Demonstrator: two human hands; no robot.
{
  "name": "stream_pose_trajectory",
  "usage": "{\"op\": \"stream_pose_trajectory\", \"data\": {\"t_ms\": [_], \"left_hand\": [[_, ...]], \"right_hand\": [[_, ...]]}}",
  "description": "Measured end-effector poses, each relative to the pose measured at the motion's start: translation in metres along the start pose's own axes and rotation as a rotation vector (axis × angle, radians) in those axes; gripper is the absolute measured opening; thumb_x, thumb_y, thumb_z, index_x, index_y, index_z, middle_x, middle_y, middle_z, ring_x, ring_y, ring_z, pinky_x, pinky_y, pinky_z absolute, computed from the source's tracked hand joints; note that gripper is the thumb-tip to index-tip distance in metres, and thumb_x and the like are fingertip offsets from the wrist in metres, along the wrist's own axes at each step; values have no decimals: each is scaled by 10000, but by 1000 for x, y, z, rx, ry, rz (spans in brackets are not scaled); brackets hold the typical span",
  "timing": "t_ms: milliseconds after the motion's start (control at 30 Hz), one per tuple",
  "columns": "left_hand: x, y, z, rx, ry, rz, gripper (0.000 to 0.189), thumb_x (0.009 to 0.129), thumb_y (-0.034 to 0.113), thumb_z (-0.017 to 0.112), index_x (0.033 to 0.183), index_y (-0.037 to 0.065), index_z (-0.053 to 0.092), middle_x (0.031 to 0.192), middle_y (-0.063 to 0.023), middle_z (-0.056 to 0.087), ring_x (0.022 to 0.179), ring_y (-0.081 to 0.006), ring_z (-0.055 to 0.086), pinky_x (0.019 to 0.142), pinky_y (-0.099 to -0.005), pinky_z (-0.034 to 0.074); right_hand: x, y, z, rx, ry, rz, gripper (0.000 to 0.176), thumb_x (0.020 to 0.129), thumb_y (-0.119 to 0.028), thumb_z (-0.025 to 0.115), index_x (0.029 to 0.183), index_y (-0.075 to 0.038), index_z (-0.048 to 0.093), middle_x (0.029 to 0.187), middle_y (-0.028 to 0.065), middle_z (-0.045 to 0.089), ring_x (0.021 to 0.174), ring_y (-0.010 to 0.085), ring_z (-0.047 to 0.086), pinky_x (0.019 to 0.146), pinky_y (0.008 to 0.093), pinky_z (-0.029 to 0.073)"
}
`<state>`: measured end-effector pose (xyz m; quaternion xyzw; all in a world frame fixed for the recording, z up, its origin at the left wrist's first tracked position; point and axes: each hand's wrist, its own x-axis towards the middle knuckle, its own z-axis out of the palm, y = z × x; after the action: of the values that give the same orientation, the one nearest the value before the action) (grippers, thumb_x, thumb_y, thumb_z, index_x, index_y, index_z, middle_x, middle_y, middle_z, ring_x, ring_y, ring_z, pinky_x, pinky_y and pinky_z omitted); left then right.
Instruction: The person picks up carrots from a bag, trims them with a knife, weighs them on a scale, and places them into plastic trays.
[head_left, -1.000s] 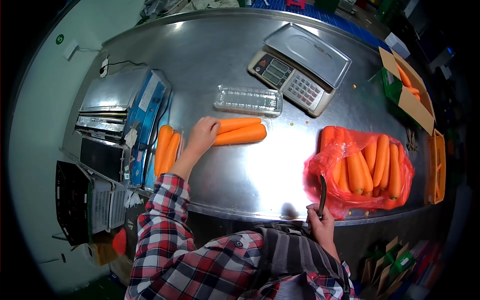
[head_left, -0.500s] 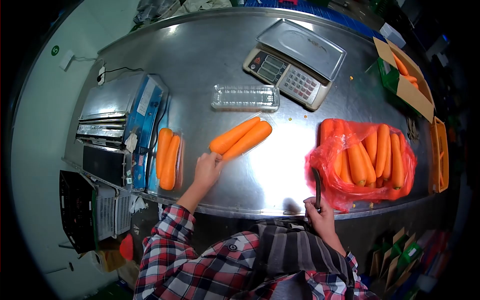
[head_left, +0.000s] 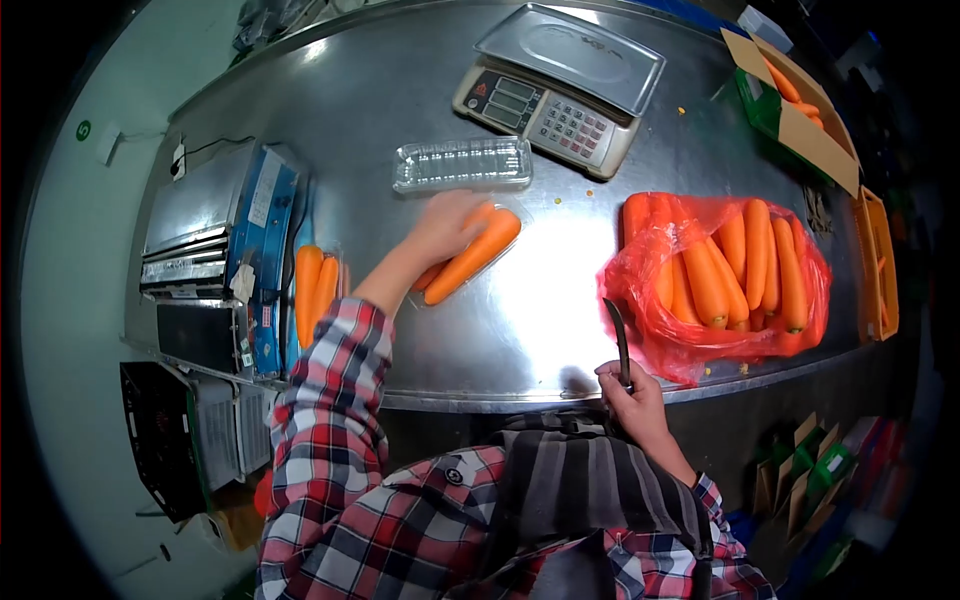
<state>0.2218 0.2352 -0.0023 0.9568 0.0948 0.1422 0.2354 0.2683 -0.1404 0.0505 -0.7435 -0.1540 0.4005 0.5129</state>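
Note:
My left hand (head_left: 445,228) lies across the upper left of two carrots, its fingers curled down at that carrot's far end and slightly blurred. The other carrot (head_left: 478,255) lies alongside, tilted up to the right, in a clear plastic tray (head_left: 517,238). Near the table's front edge, my right hand (head_left: 632,395) is closed round the handle of a dark curved knife (head_left: 620,338), blade pointing up. Just behind my left hand sits a clear plastic container (head_left: 463,164). More carrots (head_left: 316,285) lie at the left, partly hidden by my sleeve.
A red plastic bag (head_left: 665,345) full of carrots sits right of the knife. The weighing scale (head_left: 560,95) stands behind. On the left is a blue and steel machine (head_left: 220,240) with a cord. A cardboard box (head_left: 820,145) and an orange crate (head_left: 877,265) line the right edge.
My left hand has moved from the carrots' near ends up and over the left carrot, toward their far ends. The right hand still grips the knife. The whole view has shifted slightly.

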Motion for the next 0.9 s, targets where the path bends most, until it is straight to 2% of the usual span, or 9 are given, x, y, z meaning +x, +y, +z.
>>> {"op": "stream_pose_trajectory", "data": {"t_ms": [67,167,400,567,600,667,767,867,900], "left_hand": [[29,4,3,80,-347,-45,346,840,243,577,1133,58,590,1067,-149,597,1027,-331,537,897,-433,418],[52,10,12,181,-613,-9,404,841,250,576,1209,84,554,1108,-156,576,1053,-333,524,895,-444,415],[43,14,27,244,-475,101,406,802,272,637,1166,100,582,1016,-151,575,1007,-341,520,920,-440,389],[34,21,28,267,-244,126,469,725,336,720,1117,107,600,1033,-140,570,1011,-329,520,938,-421,375],[35,23,25,263,-254,107,485,727,351,722,1121,99,595,1039,-144,571,1031,-320,515,938,-420,373],[37,26,14,253,-270,65,518,729,381,725,1128,82,585,1051,-151,572,1071,-301,503,939,-418,369],[43,-9,0,-96,45,-286,499,789,377,682,1119,19,575,1089,-172,575,1081,-301,517,931,-407,409],[40,-37,-37,-429,176,-446,520,833,374,641,1167,-14,548,1181,-205,551,1124,-320,516,943,-385,427],[38,-39,-36,-341,141,-448,529,837,373,634,1185,-13,539,1192,-212,545,1129,-326,516,955,-382,421]], "right_hand": [[-3,4,-3,15,30,-19,127,895,-130,595,956,-22,619,673,-17,543,586,51,485,543,202,389],[-12,10,-15,40,106,5,131,890,-122,599,964,-15,617,683,-12,551,600,60,497,559,211,404],[-21,30,-26,192,227,54,100,891,-95,589,960,-27,613,645,-25,531,542,40,451,503,188,344],[-18,30,-24,136,187,42,111,889,-102,594,964,-25,618,666,-20,552,569,41,476,521,189,363],[-17,31,-24,133,185,32,113,888,-103,594,965,-24,619,670,-18,555,574,43,479,526,191,367],[-17,30,-25,125,189,26,116,888,-105,594,966,-21,618,675,-14,560,583,46,486,534,194,373],[-16,27,-27,132,199,36,118,888,-107,594,961,-16,615,679,-9,564,588,50,492,540,198,377],[-14,32,-28,170,193,40,116,888,-109,592,953,-16,613,678,-6,567,584,50,493,535,197,375],[-12,35,-27,175,186,46,115,888,-110,590,952,-17,612,675,-6,566,580,49,492,531,196,373]]}}
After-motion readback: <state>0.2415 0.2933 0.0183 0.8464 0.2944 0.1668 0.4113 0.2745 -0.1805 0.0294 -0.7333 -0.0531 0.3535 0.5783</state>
